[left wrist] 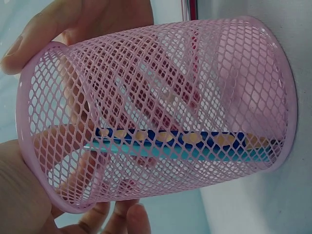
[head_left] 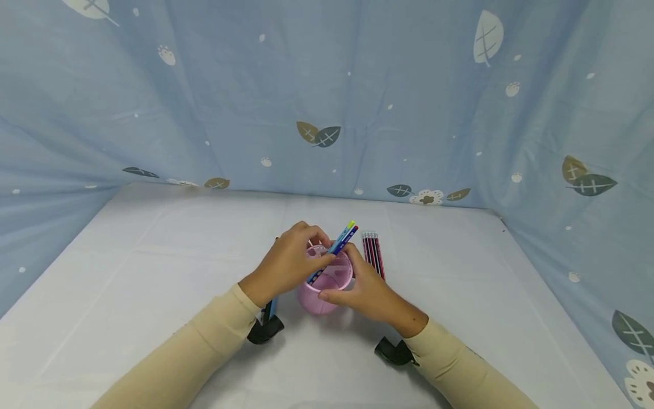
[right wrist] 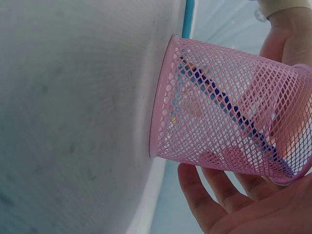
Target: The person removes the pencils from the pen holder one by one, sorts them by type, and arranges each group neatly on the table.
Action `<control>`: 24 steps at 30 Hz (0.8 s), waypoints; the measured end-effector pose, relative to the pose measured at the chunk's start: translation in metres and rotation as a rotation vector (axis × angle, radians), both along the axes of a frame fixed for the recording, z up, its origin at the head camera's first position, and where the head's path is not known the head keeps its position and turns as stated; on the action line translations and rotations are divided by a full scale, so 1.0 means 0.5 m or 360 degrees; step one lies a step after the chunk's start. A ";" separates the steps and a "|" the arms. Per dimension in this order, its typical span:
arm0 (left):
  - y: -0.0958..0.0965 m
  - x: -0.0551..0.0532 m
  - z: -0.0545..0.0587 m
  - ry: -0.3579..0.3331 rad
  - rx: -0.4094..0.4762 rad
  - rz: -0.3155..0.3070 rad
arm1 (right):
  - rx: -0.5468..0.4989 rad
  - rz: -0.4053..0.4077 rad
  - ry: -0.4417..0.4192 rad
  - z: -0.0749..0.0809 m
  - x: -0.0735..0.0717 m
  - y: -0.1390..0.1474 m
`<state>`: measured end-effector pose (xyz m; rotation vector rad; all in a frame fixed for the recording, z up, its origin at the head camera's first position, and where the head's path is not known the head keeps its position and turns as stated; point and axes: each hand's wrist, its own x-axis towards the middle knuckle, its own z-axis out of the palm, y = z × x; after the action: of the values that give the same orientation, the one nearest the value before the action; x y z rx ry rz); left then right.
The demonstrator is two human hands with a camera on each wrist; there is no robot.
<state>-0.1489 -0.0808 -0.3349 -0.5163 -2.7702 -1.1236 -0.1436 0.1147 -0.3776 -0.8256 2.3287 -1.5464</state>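
Observation:
A pink mesh pencil cup [head_left: 319,304] stands upright on the white table, between the two hands. Two pencils [head_left: 342,238], one light blue with a yellow end and one dark blue with a red end, lean inside it with their coloured ends above the rim. My left hand [head_left: 291,264] pinches them at the cup's mouth, its thumb crossing over them. In the left wrist view the lower part of the dark blue pencil [left wrist: 192,138] shows through the mesh, reaching the cup's bottom. My right hand [head_left: 373,289] grips the cup from the right, thumb at the near rim.
Several striped pencils [head_left: 374,253] in black and pink lie behind the right hand. Blue and black pencils [head_left: 270,309] lie partly hidden under the left wrist. Black wrist cameras [head_left: 265,330] hang below both forearms. A blue leaf-patterned curtain [head_left: 357,102] borders the table.

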 end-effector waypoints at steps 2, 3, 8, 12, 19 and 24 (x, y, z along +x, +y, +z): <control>0.001 0.000 0.001 0.0003 0.0005 -0.0003 | 0.0009 -0.0001 0.0000 0.000 0.000 0.001; 0.001 0.001 0.001 0.0007 0.0006 -0.0006 | 0.0010 0.0000 -0.0003 0.000 0.000 0.001; 0.001 0.001 0.000 0.0030 0.0003 -0.0003 | 0.0008 -0.0001 -0.0016 -0.001 0.000 0.000; 0.000 0.000 -0.001 0.0005 -0.0010 0.0007 | 0.0013 -0.0001 -0.0021 -0.002 0.000 -0.001; 0.001 -0.002 0.000 -0.0052 0.0023 0.0006 | 0.0014 -0.0002 0.0012 -0.003 -0.001 0.001; -0.001 -0.005 -0.001 -0.0079 0.0045 0.0005 | -0.0002 0.0000 0.0016 -0.001 -0.002 0.000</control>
<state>-0.1513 -0.0811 -0.3356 -0.4877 -2.7912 -1.1895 -0.1444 0.1145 -0.3783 -0.8356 2.3350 -1.5476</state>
